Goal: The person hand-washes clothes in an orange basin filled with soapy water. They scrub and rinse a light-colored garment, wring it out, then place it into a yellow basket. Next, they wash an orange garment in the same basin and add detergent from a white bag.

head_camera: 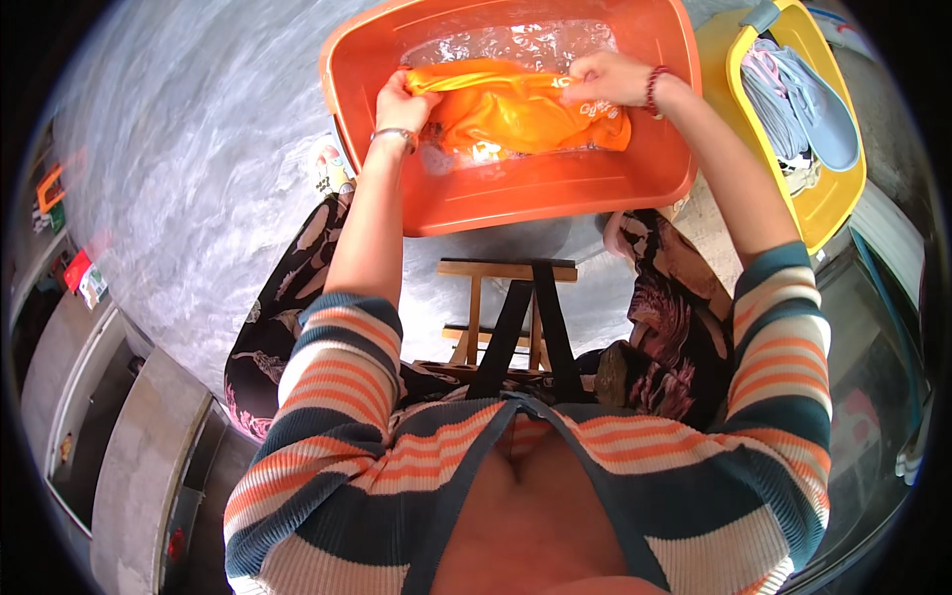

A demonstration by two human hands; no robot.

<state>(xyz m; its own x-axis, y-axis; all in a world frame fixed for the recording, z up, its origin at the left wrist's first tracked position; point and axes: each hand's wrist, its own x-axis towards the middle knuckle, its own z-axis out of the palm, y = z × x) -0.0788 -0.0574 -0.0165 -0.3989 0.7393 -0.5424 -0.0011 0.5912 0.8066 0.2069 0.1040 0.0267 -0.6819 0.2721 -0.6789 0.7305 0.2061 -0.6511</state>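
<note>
An orange cloth garment [513, 111] with white lettering near its right end lies stretched between my hands, partly in the shallow, bubbly water of an orange plastic tub [550, 182]. My left hand [405, 104], with a bangle at the wrist, grips the garment's upper left edge between thumb and fingers. My right hand [606, 78], with a red beaded bracelet on its wrist, pinches the upper edge near the right end. Both hands are inside the tub's rim. How far the cloth reaches under the water cannot be told.
At the right stands a yellow plastic basket [807, 216] holding folded bluish cloth [773, 97] and a light blue scoop-like item [829, 119]. A low wooden stool [476, 312] shows between my legs. Grey flooring [193, 149] spreads to the left, with concrete ledges [141, 439] at lower left.
</note>
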